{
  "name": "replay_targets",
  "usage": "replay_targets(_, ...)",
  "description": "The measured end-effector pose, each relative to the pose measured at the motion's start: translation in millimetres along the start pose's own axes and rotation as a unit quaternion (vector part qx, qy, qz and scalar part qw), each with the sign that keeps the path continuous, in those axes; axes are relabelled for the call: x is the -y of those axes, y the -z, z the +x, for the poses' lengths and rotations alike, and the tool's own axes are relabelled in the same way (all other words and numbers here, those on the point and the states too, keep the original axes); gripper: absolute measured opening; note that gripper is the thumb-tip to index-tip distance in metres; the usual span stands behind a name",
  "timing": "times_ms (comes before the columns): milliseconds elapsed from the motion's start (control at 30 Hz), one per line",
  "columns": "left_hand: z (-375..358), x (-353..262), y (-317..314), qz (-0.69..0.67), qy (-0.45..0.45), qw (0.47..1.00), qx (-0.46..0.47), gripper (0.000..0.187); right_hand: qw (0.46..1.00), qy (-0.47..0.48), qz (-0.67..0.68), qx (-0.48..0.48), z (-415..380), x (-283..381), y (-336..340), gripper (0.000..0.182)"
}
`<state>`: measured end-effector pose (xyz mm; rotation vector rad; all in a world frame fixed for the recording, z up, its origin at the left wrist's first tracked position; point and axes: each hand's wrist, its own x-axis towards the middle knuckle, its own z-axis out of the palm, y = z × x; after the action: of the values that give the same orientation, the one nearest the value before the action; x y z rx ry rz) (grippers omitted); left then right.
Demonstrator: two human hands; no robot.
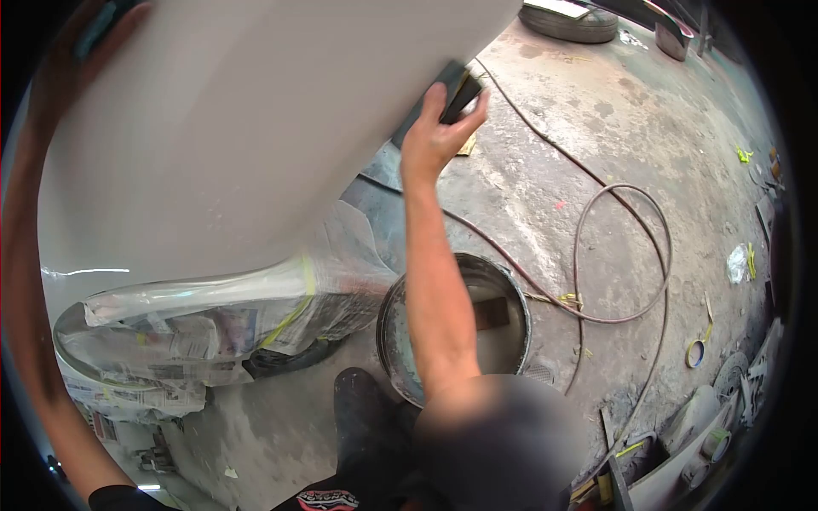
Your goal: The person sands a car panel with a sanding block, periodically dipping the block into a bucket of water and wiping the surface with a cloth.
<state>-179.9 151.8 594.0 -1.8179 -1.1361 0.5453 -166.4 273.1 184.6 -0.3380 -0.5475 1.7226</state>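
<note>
My right hand (439, 136) grips a dark sanding block (458, 100), thumb and fingers on either side, at the right edge of a large pale grey panel (213, 119). A dark flat sheet (412, 121) lies between hand and panel. At the top left, my left hand (94, 47) is closed round a teal object (100, 27), partly hidden and dim, over the panel's far side. Beneath my right forearm stands a round bucket (521, 328) of murky liquid with a brown block (492, 313) inside.
Newspaper and plastic wrap (204, 328) cover a wheel area at lower left. A hose (596, 317) loops across the stained floor (528, 196). Farther off are a tyre (569, 25), a pot (673, 41), a tape roll (696, 353) and scrap parts (694, 426). A dark blurred shape (503, 447) covers the bottom.
</note>
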Motion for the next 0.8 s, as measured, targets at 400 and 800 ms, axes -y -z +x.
replay_targets(400, 3.7, 0.7, 0.9, 0.043, -0.029, 0.999, -0.006, 0.035, 0.979, 0.103, -0.173, 0.013, -83.3, -50.1, 6.6, 0.086)
replay_targets(800, 5.1, -21.7, 16.5, 0.095, -0.005, 0.993, 0.073, 0.040, 0.909, 0.321, -0.257, 0.067, -152.9, -67.0, 24.8, 0.074)
